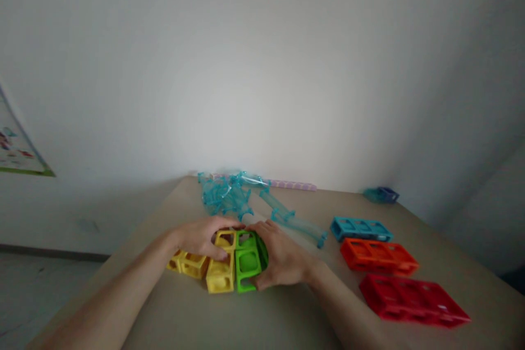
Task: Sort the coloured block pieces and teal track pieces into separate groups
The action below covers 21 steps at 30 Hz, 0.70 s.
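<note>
My left hand is closed over a cluster of yellow open-frame blocks on the tan table. My right hand wraps round green open-frame blocks, pressed up against the yellow ones. The two colours meet side by side between my hands. Parts of both block groups are hidden under my fingers.
To the right lie flat frame pieces in a row: blue, orange and red. A heap of clear turquoise tube pieces sits at the back, with a lilac strip by the wall. A small blue piece lies at the far right corner.
</note>
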{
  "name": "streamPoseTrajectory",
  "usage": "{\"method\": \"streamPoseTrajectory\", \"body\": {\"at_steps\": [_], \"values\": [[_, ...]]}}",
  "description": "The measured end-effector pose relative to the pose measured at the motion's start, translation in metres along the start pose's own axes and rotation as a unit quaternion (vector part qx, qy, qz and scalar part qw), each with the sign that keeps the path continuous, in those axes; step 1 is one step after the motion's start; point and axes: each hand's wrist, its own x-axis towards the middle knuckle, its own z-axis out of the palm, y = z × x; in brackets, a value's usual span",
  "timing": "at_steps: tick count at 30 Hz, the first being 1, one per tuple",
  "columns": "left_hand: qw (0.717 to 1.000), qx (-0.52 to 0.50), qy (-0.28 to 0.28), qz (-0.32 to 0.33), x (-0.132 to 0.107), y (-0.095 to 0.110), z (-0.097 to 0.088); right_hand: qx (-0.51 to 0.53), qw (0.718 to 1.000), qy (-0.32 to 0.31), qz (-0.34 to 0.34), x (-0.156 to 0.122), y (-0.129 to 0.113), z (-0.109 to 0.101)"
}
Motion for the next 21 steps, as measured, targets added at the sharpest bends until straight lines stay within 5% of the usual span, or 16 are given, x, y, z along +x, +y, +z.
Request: {"method": "streamPoseTrajectory", "body": {"at_steps": [6, 11, 18, 21], "values": [[1.0, 0.016, 0.008, -0.015, 0.0, -0.002, -0.001, 0.041, 0.998, 0.001, 0.052, -0.004, 0.009, -0.006], [1.0, 0.022, 0.009, -0.012, 0.001, 0.002, -0.001, -0.027, 0.999, 0.014, -0.014, -0.003, -0.001, -0.002], [1.0, 0.016, 0.009, -0.023, 0.002, 0.005, 0.0, -0.1, 0.992, 0.044, 0.058, -0.005, -0.019, 0.017], [0.999, 0.018, 0.015, -0.034, 0.001, 0.007, 0.0, -0.087, 0.995, 0.007, 0.038, -0.008, -0.019, 0.011]]}}
